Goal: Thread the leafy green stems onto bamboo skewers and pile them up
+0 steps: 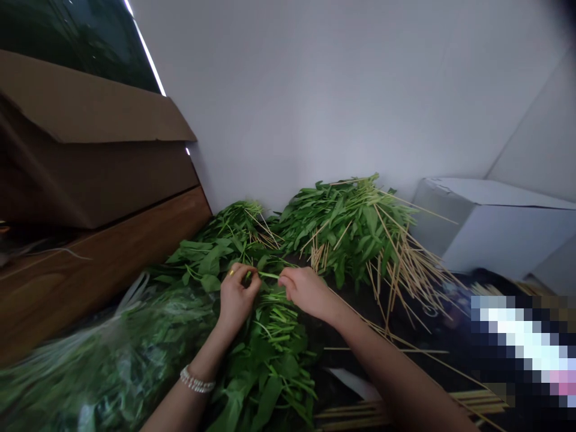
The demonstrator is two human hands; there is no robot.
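A thin green vegetable stem (269, 275) stretches between my two hands. My left hand (238, 295) pinches its left end between thumb and fingers; a yellow ring and a beaded bracelet show on that side. My right hand (309, 291) is closed around the other end. A long thin bamboo skewer (450, 366) runs from near that hand toward the lower right; whether the hand grips it is hidden. Just below my hands lies a pile of leafy greens with cut stems (279, 327).
Skewered leafy greens (342, 219) are heaped against the white wall (315, 90). Bagged greens (112, 360) lie at lower left. A cardboard box (103, 174) stands on a wooden surface (135, 240). A white box (508, 234) is at right. Loose skewers (355, 414) lie at the front.
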